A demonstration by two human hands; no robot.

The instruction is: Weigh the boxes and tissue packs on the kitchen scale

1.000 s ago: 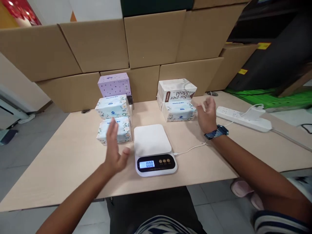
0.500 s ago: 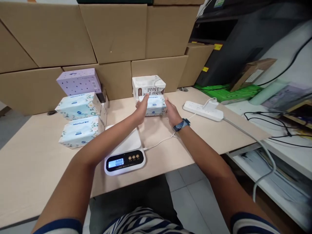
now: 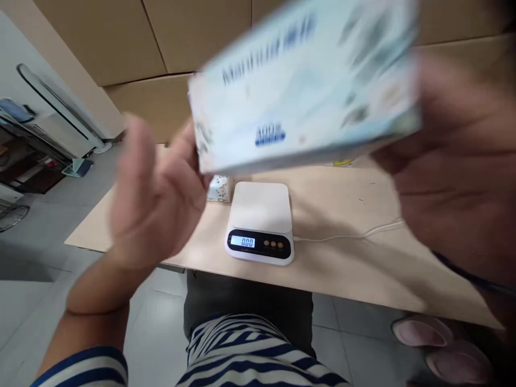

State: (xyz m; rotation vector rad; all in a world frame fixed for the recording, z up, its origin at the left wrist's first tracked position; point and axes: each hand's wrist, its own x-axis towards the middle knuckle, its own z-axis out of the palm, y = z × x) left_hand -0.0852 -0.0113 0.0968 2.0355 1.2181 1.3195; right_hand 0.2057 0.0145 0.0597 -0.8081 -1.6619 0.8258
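Note:
A pale blue-and-white pack of tissues (image 3: 298, 91) with a floral print is raised close to the camera, tilted and a little blurred. My right hand (image 3: 455, 177) grips its right end, the fingers partly hidden. At the left end, my left hand (image 3: 161, 188) has its fingers against and behind the pack, with the thumb raised away from it. Below the pack, a white digital scale (image 3: 261, 207) lies on the table, its lit display reading 0.00 and nothing on its plate. Part of another floral tissue pack (image 3: 219, 189) shows behind the scale.
Cardboard boxes (image 3: 197, 32) form a wall behind the light wooden table (image 3: 322, 274). A white cable (image 3: 350, 238) runs right from the scale. Pink shoes (image 3: 423, 330) stand on the floor at lower right, and a shelf (image 3: 32, 150) is at far left.
The tissue pack has come from the far side of the table, in front of the white box, up close to the camera. My view has turned left and down.

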